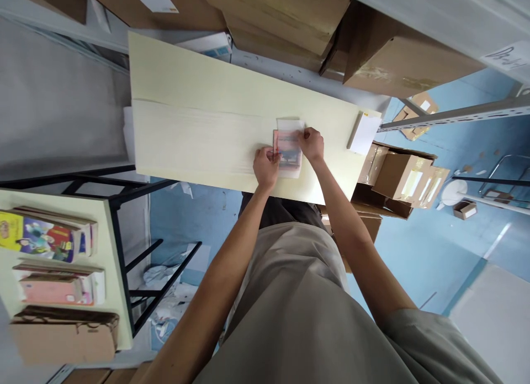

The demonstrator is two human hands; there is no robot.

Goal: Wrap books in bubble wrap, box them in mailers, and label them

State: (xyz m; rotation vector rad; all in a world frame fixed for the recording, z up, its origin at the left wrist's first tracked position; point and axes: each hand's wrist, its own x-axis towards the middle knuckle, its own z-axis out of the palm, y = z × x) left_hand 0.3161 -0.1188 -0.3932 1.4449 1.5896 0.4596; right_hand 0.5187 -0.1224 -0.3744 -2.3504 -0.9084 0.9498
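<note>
Head view, left to right: stacked books (49, 240) sit on a side shelf, well apart from the pale table (199, 130). On that table, the left hand (265, 166) pinches the near edge of a small pinkish booklet (286, 146) half inside a clear plastic sleeve (290, 125); the right hand (311, 143) pinches the sleeve's far side. The thin film could crease or tear, I judge, if the booklet's corner catches. A white card (365, 132) lies near the table's right end.
</note>
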